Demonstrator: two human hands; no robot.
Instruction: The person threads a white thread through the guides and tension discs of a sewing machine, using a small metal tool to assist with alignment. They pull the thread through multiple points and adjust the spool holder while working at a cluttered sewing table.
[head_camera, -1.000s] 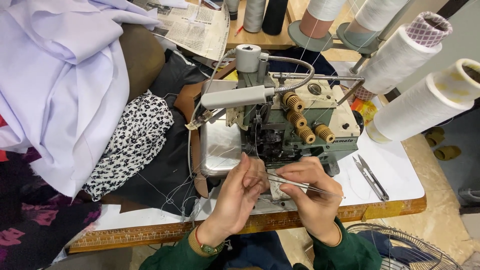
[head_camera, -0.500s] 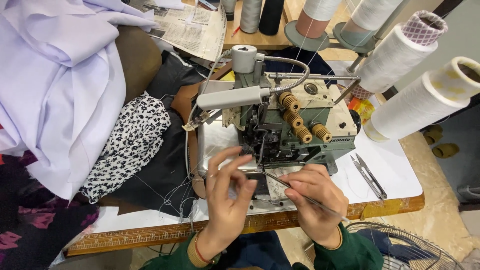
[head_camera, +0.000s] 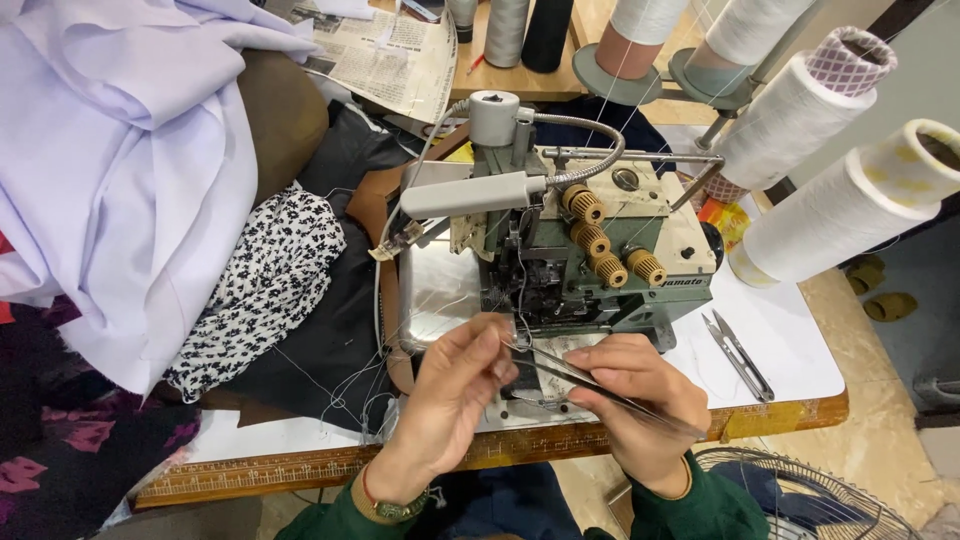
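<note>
A grey-green overlock sewing machine (head_camera: 600, 250) stands on the white table (head_camera: 790, 340), with several tan tension knobs on its front. My right hand (head_camera: 635, 395) holds thin metal tweezers (head_camera: 580, 378), whose tips point left toward the needle area. My left hand (head_camera: 450, 395) pinches a fine white thread (head_camera: 518, 325) between thumb and forefinger right at the tweezer tips, in front of the machine's lower front. A watch sits on my left wrist.
Large white thread cones (head_camera: 830, 210) stand at the right, more cones at the back. Thread snips (head_camera: 738, 355) lie on the table right of the machine. Lilac cloth (head_camera: 120, 170), spotted fabric (head_camera: 265, 290) and black fabric pile up left. A wire fan guard (head_camera: 800, 495) sits below.
Both hands have drawn back slightly toward me and lowered; the left fingers, spread half a second ago, now pinch the thread at the tweezer tips.
</note>
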